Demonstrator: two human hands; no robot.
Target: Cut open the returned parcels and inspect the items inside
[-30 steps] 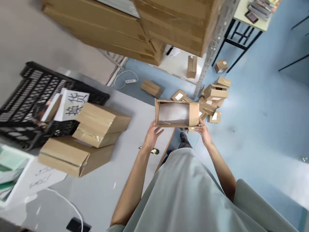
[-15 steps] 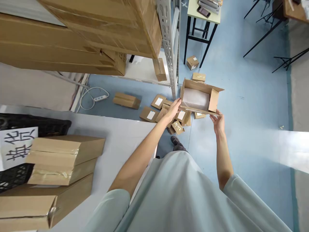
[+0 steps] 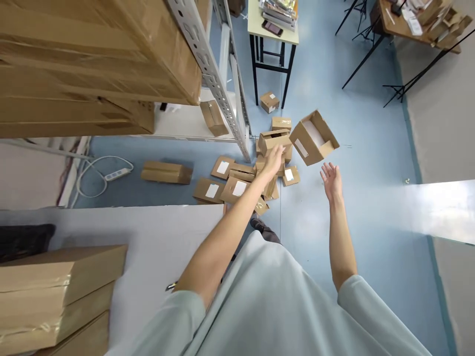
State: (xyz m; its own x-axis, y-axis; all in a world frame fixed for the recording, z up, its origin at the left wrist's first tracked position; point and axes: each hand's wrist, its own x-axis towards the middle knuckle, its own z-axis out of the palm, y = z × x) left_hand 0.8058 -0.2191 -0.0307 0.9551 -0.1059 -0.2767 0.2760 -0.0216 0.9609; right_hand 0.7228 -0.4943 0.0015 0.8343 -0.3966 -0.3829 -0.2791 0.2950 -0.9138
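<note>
I read both hands as released: the left hand [image 3: 273, 160] and right hand [image 3: 331, 179] reach forward with fingers spread, grasping nothing. The open cardboard box [image 3: 313, 137] is tilted just beyond and between them, touching neither. Small labelled boxes [image 3: 237, 184] lie on the floor [image 3: 371, 222] beneath the left hand.

Bare blue floor [image 3: 371, 247] lies open right of the right hand [image 3: 331, 179]. Ahead of the left hand [image 3: 273, 160], a heap of small brown cardboard boxes [image 3: 237, 180] crowds the floor, with a grey perforated metal shelf post [image 3: 207, 64] just left. A tilted open brown cardboard box [image 3: 313, 137] hangs beyond both hands.
</note>
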